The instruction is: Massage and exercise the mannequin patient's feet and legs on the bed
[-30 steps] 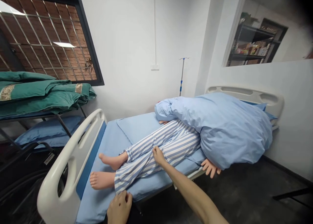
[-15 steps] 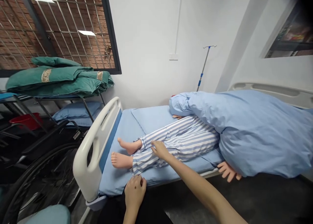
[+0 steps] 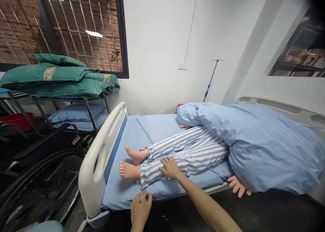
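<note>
A care manikin in blue-and-white striped trousers [image 3: 200,157] lies on the bed, its bare feet [image 3: 130,170] toward the footboard. Flat on its nearer lower leg rests my right hand [image 3: 170,167], fingers spread and holding nothing. My left hand [image 3: 141,205] is curled at the near edge of the mattress, by the manikin's feet; whatever its fingers may hold is hidden. A bunched light-blue quilt [image 3: 269,144] covers the manikin's upper body and head. One manikin hand [image 3: 240,186] sticks out below the quilt and hangs over the bed's near side.
The white footboard [image 3: 101,157] rises at the left, with a wheelchair [image 3: 53,171] beyond it. Folded green bedding [image 3: 66,79] lies on a metal frame under the barred window. An IV pole [image 3: 210,79] stands behind the bed. The blue sheet [image 3: 157,123] covers the mattress.
My right hand has come down from between the manikin's shins onto the nearer leg, its fingers flatter. My left hand stays at the bed edge. The view has tilted slightly.
</note>
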Action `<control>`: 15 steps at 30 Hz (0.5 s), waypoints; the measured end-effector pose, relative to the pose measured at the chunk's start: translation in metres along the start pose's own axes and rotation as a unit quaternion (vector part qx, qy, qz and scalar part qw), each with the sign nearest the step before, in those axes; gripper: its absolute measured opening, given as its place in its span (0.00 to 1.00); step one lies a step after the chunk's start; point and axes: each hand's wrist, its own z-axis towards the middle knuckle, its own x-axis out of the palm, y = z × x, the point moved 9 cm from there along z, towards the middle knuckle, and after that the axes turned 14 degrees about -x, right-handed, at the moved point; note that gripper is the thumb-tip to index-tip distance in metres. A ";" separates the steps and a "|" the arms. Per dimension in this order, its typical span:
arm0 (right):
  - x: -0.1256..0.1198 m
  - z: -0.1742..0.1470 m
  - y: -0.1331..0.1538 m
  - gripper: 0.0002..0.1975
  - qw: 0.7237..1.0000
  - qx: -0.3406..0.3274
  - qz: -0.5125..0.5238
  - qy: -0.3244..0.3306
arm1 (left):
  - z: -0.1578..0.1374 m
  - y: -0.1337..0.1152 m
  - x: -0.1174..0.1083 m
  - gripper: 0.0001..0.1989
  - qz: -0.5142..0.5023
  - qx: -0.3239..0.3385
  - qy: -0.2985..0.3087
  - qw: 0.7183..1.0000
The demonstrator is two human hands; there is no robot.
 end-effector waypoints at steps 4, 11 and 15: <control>-0.002 -0.001 0.001 0.23 1.000 0.005 0.001 -0.004 | -0.005 0.022 0.021 0.13 -0.032 -0.016 0.035 0.999; -0.003 0.000 0.001 0.23 1.000 0.014 0.007 -0.004 | -0.019 0.063 0.083 0.11 -0.221 -0.197 0.083 0.951; -0.002 0.000 0.000 0.23 1.000 0.020 0.000 0.003 | 0.003 0.069 0.074 0.14 -0.346 -0.235 0.094 0.903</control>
